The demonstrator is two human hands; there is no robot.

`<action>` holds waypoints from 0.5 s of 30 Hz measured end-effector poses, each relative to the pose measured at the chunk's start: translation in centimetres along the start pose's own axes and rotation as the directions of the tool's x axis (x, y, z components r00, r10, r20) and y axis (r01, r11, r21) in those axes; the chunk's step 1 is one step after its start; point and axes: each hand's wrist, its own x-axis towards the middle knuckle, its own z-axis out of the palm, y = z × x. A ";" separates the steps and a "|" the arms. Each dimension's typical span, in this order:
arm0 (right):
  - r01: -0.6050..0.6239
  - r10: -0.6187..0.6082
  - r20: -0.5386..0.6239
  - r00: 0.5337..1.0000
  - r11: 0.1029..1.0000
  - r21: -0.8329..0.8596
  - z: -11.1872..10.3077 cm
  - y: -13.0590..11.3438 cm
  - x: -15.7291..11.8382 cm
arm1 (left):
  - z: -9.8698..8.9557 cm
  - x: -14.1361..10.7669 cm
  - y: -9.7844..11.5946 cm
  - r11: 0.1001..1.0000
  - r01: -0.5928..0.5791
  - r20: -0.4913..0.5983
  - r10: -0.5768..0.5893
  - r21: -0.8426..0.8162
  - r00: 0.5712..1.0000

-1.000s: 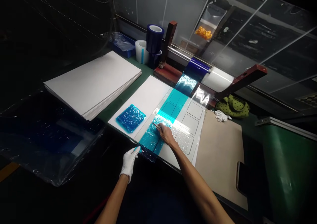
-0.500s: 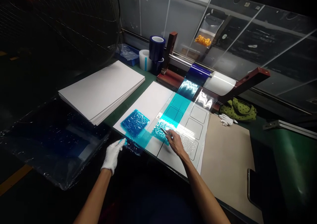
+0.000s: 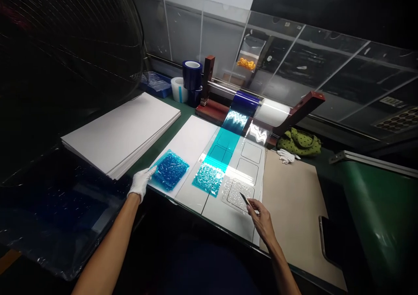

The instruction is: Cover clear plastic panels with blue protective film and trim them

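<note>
The green desk (image 3: 187, 111) carries a stack of white sheets (image 3: 120, 132) just beside the left grip (image 3: 141, 184). A tan board (image 3: 294, 199) lies right of the right grip (image 3: 263, 221).

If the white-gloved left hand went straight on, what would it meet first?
Probably the crumpled blue plastic film square on the white board, just ahead of the white-gloved left hand; its fingertips may already touch.

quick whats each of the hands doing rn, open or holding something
left hand: white glove, fingers at the edge of the blue film, cannot tell if gripping
right hand: bare, closed on a small knife
</note>
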 end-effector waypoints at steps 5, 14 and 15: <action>-0.032 0.028 -0.087 0.996 0.999 -0.044 -1.2 2.2 -0.5 | 0.2 0.5 -0.3 0.998 -0.030 0.031 0.028 0.048 0.999; -0.325 0.245 -0.339 0.908 0.924 -0.202 -4.4 7.2 -0.6 | -0.9 -2.2 1.9 0.898 -0.105 -0.282 0.243 0.428 0.928; -0.327 0.243 -0.352 0.904 0.924 -0.200 -4.6 7.1 -0.6 | -0.8 -3.2 2.0 0.887 -0.113 -0.287 0.262 0.447 0.921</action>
